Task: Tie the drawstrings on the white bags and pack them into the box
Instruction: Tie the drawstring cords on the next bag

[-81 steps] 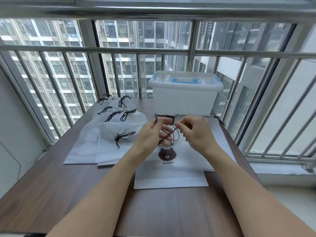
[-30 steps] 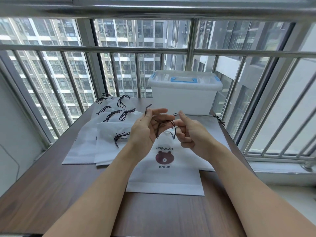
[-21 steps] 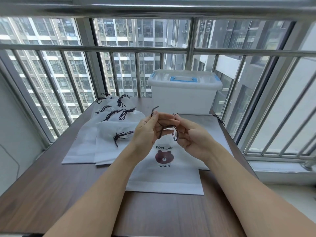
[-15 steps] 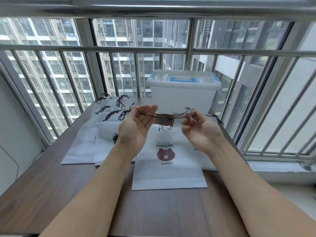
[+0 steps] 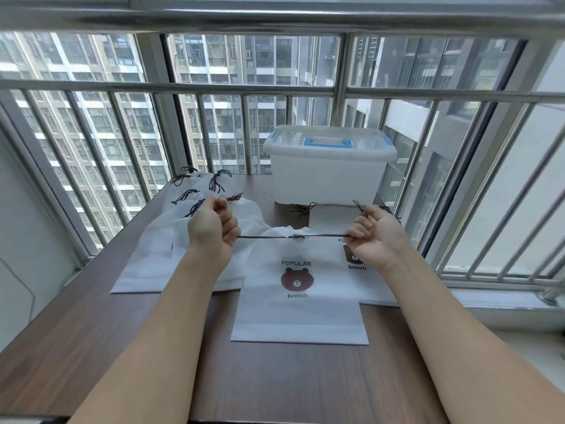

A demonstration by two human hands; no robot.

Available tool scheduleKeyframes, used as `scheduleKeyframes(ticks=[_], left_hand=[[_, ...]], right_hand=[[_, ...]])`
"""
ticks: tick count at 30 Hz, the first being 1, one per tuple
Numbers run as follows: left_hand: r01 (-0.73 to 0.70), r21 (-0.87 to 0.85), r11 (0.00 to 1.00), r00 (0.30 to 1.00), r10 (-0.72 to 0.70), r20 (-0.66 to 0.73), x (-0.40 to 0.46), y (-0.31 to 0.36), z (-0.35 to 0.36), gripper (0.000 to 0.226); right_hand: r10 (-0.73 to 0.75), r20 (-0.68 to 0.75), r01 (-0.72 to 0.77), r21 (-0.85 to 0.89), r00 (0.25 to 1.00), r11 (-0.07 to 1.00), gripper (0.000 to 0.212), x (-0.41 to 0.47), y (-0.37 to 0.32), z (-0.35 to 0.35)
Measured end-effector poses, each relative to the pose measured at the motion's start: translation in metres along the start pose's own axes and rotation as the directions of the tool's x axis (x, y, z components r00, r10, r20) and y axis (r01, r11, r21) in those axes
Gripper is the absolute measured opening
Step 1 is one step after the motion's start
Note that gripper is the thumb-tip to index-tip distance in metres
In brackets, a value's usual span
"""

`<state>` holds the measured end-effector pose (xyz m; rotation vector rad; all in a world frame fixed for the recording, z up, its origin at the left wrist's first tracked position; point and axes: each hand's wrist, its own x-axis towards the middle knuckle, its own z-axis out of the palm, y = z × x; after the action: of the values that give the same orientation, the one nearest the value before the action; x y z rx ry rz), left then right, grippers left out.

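A white bag (image 5: 301,301) with a brown bear print lies flat on the wooden table (image 5: 275,377) in front of me. Its dark drawstring (image 5: 324,236) is stretched taut across the gathered bag mouth, with a knot at the middle. My left hand (image 5: 212,229) grips the left end in a fist. My right hand (image 5: 374,237) grips the right end, fingers curled. A white plastic box (image 5: 328,175) with blue latches stands at the back of the table, its lid on.
A pile of several white bags (image 5: 183,240) with tied black cords lies to the left. Another bear-print bag (image 5: 357,261) lies flat under my right hand. Metal window bars (image 5: 214,90) border the table at the back and right.
My hands have moved far apart, pulling the drawstring straight and tight. The loose loop between my fingers has closed into a knot, and the bag mouth has gathered.
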<state>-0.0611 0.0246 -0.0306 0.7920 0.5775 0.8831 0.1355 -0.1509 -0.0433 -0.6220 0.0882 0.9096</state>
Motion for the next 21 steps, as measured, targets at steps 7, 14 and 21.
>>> scheduleKeyframes(ticks=[7,14,21], left_hand=[[-0.231,0.399,0.887,0.962,0.27,-0.042,0.001,0.001,-0.002,0.052],[-0.47,0.853,0.228,0.843,0.401,0.357,-0.006,-0.018,-0.003,0.031],[-0.616,0.788,0.022,0.764,0.261,0.59,-0.007,-0.02,-0.008,0.047]], right_hand=[[-0.153,-0.141,0.142,-0.086,0.978,0.986,0.044,0.001,-0.003,-0.002],[-0.452,0.06,0.369,-0.679,0.89,0.635,0.013,-0.012,-0.001,0.005],[-0.173,0.578,0.444,-0.756,0.798,-0.481,0.043,-0.022,0.015,0.001]])
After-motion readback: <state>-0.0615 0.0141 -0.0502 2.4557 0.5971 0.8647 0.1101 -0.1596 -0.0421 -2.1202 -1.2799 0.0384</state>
